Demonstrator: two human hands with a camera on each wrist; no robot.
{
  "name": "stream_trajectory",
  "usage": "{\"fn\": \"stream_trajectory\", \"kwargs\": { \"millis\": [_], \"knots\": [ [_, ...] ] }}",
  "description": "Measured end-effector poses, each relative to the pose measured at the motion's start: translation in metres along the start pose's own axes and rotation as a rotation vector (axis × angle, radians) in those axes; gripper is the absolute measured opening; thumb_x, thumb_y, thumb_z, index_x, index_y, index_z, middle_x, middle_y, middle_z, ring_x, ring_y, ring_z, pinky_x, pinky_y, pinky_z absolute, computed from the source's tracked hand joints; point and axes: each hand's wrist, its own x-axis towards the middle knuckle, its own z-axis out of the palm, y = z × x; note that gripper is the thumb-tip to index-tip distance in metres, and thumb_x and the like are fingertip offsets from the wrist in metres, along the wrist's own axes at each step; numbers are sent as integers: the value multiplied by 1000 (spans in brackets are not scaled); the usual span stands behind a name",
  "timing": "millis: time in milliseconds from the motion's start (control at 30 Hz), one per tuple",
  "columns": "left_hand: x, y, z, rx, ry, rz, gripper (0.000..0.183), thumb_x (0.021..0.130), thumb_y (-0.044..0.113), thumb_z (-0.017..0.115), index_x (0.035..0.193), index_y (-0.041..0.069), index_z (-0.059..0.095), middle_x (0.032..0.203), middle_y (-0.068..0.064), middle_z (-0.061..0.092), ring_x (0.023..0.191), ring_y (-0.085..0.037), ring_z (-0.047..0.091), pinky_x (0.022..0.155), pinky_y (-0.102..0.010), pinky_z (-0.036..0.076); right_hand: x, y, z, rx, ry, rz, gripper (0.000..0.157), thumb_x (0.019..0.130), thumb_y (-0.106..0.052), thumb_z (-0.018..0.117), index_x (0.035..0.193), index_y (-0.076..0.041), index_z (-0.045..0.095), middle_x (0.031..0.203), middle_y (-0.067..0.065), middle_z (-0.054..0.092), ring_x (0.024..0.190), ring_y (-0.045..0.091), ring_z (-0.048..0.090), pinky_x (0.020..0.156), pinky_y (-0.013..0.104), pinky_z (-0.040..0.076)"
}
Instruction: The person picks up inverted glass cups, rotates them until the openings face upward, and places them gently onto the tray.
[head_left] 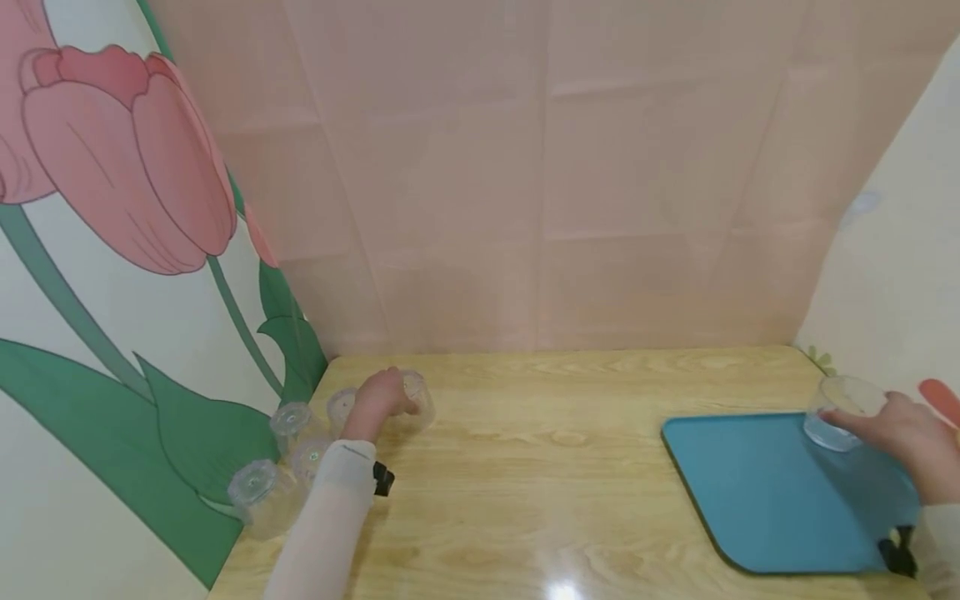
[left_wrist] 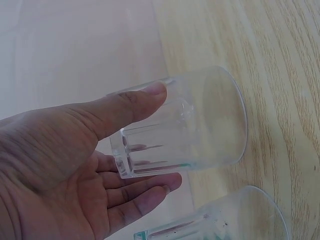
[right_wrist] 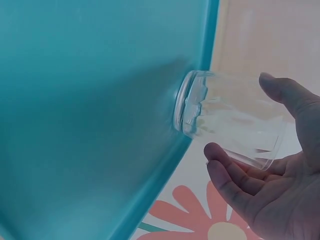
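My left hand (head_left: 377, 402) is at the far left of the table, holding an upside-down clear cup (left_wrist: 210, 120) between thumb and fingers. The cup's rim is down at the wood, and its fluted base is toward my palm. Another clear cup (left_wrist: 235, 220) stands beside it. At the right, my right hand (head_left: 909, 435) has its thumb and fingers round a clear cup (right_wrist: 235, 117) near its open rim. That cup stands upright, its thick base at the far right corner of the blue tray (head_left: 772, 492).
Several more upside-down clear cups (head_left: 258, 492) cluster by the tulip-painted panel (head_left: 127, 158) on the left. The wooden table (head_left: 540, 467) spans between them and the tray. A pink sheet (head_left: 540, 183) hangs behind, and a pale wall (head_left: 900, 275) borders the right.
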Motion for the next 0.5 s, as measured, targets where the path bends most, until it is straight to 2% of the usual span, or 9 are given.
{"fn": "stream_trajectory", "kwargs": {
  "millis": [100, 367, 500],
  "knots": [
    [-1, -1, 1, 9, -1, -3, 77, 85, 32, 83, 140, -11, 48, 137, -28, 56, 119, -42, 59, 101, -51, 49, 3, 2, 3, 7, 10, 0, 116, 93, -62, 59, 136, 35, 12, 120, 52, 30, 108, 61, 45, 92, 65, 48],
    [0, -1, 1, 16, -15, -2, 82, 85, 31, 83, 143, -12, 44, 143, -30, 51, 123, -42, 56, 105, -51, 47, 9, 6, 8, 4, 12, 7, 120, 91, -65, 59, 138, 34, 8, 124, 53, 29, 111, 62, 44, 93, 65, 47],
    [1, -1, 1, 7, -14, -10, 82, 86, 32, 83, 143, -11, 43, 142, -29, 52, 121, -41, 57, 104, -50, 48, 10, 8, 11, 60, 7, 31, 120, 92, -63, 59, 141, 31, 2, 131, 53, 24, 117, 64, 38, 97, 67, 44]
  ]
}}
